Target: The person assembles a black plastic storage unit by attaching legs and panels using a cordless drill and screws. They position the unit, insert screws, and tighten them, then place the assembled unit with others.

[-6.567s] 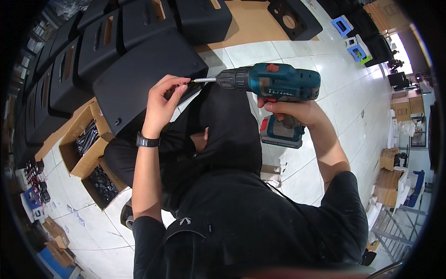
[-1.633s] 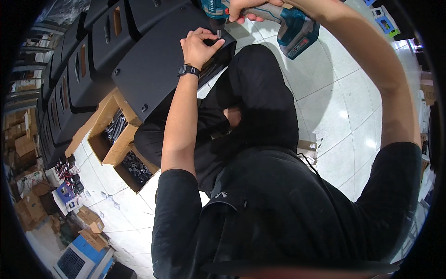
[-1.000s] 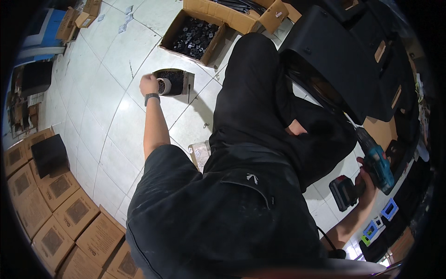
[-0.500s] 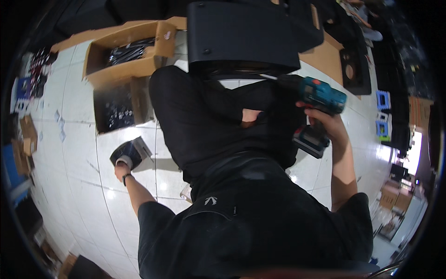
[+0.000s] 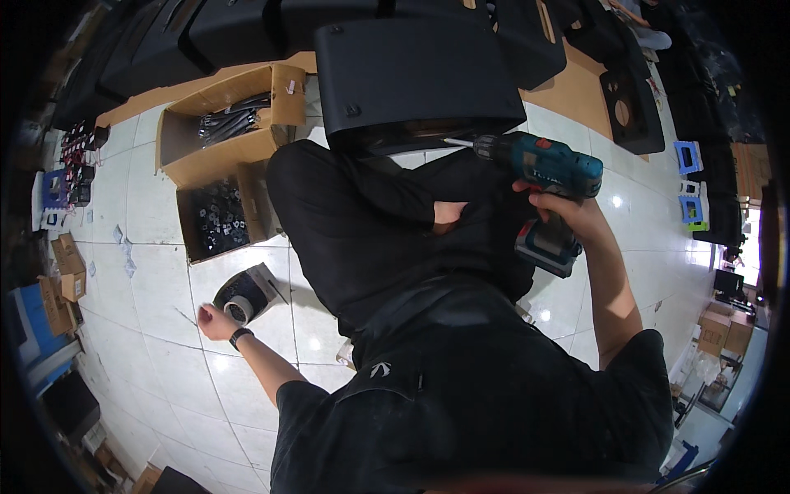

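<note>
My right hand [image 5: 568, 212] grips a teal-and-black cordless drill [image 5: 555, 169] by its handle. The drill's long bit points left, close to the near lower edge of a large black cabinet [image 5: 420, 70] with small round feet. My left hand [image 5: 216, 323], wearing a dark wristband, is over the floor with its fingers curled. Anything in those fingers is too small to make out. Beside it is a pale round cup-like piece [image 5: 239, 309], at a dark tray [image 5: 251, 286] on the tiles.
Ahead on the left, one cardboard box [image 5: 288, 97] holds dark metal strips; another box [image 5: 186, 226] holds many small metal parts. More black cabinets [image 5: 230, 33] line the far side. Blue-and-white plastic stools [image 5: 690, 156] stand to the right. My crossed legs [image 5: 321, 222] fill the middle.
My left hand has drawn back from the pale round piece and sits left of it, fingers curled. The drill stays in my right hand near the cabinet. The view has shifted slightly.
</note>
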Available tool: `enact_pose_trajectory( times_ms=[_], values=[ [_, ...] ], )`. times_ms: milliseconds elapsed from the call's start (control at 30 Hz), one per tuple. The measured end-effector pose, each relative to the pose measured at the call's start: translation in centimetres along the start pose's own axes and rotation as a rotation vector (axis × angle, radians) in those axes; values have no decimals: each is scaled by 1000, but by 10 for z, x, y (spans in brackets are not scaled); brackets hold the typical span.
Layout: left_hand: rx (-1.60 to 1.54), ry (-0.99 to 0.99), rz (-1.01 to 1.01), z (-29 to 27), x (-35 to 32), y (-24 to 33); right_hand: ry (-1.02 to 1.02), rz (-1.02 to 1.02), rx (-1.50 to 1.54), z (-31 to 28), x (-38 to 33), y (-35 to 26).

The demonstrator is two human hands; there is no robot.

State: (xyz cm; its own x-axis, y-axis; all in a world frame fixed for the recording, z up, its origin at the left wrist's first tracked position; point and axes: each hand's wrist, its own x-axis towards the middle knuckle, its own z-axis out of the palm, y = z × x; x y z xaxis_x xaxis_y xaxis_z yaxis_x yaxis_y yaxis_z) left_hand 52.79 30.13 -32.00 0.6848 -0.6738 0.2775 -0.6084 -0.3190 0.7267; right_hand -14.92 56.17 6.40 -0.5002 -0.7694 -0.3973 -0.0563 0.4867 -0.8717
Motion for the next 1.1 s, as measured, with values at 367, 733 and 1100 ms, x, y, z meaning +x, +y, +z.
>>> enact_pose_trajectory(
  times_ms=[367,733,1100],
  values=[
    [-906,-1058,416,11,-147,401,-287,-238,119,31,-3,-39],
    [-843,-1316,246,125,-127,442,-175,-55,101,4,-8,22],
    [-84,-938,1152,271,-129,615,229,109,291,-41,-53,110]
  ],
)
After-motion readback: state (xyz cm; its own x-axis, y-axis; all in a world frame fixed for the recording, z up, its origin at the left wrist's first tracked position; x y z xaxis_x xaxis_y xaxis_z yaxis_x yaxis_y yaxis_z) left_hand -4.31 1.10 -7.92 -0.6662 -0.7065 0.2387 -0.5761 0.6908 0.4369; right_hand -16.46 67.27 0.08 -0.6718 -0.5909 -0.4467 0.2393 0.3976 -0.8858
